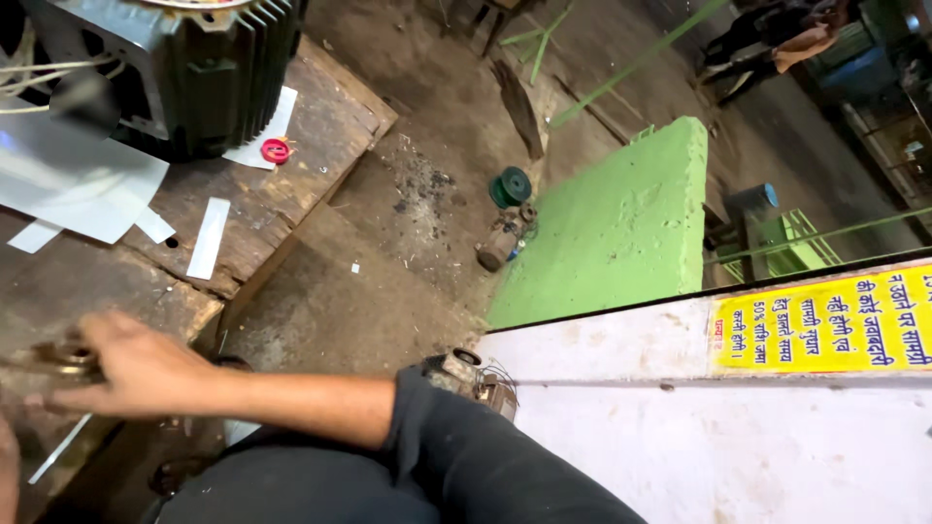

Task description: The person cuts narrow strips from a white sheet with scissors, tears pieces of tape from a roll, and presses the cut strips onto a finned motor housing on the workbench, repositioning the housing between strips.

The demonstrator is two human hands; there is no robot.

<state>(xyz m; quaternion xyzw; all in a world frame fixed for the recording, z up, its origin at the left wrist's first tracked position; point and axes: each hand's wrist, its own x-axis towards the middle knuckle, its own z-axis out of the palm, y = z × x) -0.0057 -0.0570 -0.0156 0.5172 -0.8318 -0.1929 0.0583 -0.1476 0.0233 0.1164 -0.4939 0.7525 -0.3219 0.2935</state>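
My right hand (131, 374) reaches left across a worn wooden workbench (291, 194), the dark sleeve pushed up to the elbow. Its fingers are closed around a blurred brass-coloured metal object (49, 359) at the left edge of the head view; I cannot make out its shape. A sliver of skin (6, 475) at the bottom left corner may be my left hand, and too little shows to tell its state. A thin white strip (58, 448) lies just below the right hand.
A dark green finned electric motor (194, 68) stands on the bench with white paper sheets (73, 180), strips and a red cap (276, 149) beside it. On the floor are a small motor (505, 238), a green spool (512, 184) and a green slab (621, 223). A person (777, 44) is far off.
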